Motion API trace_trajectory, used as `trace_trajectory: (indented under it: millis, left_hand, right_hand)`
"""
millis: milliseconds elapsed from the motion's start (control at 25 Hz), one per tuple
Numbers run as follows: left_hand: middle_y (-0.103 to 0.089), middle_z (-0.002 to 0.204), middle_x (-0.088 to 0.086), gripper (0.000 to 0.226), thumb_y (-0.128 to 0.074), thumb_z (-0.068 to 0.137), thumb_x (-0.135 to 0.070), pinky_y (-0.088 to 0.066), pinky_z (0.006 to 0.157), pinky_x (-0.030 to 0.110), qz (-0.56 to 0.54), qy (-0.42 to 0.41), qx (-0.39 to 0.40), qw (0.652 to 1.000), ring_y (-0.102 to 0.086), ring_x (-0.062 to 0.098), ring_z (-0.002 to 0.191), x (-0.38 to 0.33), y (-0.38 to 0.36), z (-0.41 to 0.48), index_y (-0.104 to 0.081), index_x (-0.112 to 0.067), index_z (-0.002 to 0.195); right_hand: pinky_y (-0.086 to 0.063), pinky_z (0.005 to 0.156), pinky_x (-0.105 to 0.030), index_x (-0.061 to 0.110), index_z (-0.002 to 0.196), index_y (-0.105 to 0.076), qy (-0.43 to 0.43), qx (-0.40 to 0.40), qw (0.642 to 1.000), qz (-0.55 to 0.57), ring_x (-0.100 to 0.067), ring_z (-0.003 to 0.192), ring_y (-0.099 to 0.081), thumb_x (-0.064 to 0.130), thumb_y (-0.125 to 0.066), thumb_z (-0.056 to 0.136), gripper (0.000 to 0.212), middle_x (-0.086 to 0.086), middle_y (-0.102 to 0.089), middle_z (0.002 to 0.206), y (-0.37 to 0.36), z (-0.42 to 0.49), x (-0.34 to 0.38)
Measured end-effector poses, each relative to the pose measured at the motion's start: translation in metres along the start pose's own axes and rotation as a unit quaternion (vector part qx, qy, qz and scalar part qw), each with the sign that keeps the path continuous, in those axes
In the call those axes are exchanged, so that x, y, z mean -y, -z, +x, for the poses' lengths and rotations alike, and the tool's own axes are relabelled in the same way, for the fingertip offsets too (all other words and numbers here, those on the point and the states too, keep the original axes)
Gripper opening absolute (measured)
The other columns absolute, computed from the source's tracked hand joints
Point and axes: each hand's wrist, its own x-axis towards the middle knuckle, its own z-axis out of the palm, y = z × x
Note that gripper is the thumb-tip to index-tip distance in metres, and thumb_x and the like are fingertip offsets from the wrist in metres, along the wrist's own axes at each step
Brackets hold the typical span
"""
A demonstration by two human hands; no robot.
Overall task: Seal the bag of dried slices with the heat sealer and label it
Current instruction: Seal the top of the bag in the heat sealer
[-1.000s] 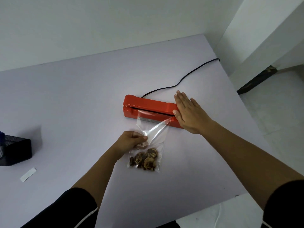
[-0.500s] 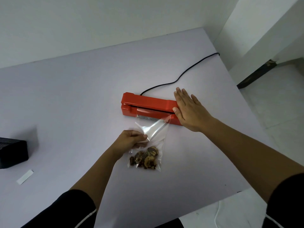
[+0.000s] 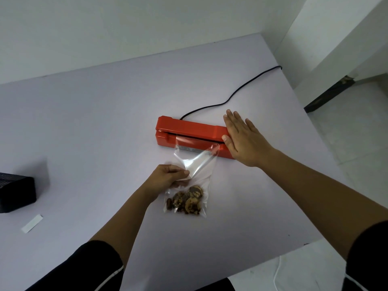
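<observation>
A red heat sealer [image 3: 189,131] lies across the middle of the pale table [image 3: 94,122]. A clear plastic bag [image 3: 195,164] has its open end tucked between the sealer's jaws, and brown dried slices [image 3: 186,201] sit in its bottom end, nearer me. My right hand [image 3: 243,139] presses flat, fingers straight, on the right end of the sealer's lid. My left hand [image 3: 168,178] pinches the bag's left edge just above the slices. A white label strip [image 3: 32,223] lies on the table at the far left.
A black box [image 3: 15,194] stands at the left edge, near the label strip. The sealer's black power cord [image 3: 235,94] runs from its back off the table's right side. The table's right and front edges drop to a light floor [image 3: 346,164].
Both hands keep their hold on the bag and sealer. The view has shifted slightly; the sealer's lid looks pressed lower onto the bag than one second ago.
</observation>
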Motion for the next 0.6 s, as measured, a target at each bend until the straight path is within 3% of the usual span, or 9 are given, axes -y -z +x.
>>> trace_trajectory:
  millis: [600]
  left_hand:
    - [-0.075,0.084,0.013,0.022,-0.070,0.082,-0.022,-0.055,0.074,0.024,0.005,0.004,0.002,1.000,-0.070,0.022,0.078,0.0017,0.0009,0.0012,-0.074,-0.002,0.090]
  right_hand:
    - [0.005,0.116,-0.034,0.009,0.148,0.004,-0.001,-0.003,1.000,-0.002,-0.019,0.145,0.010,0.037,-0.018,0.101,0.059,-0.008,0.009,0.158,-0.0013,0.0005,-0.0002]
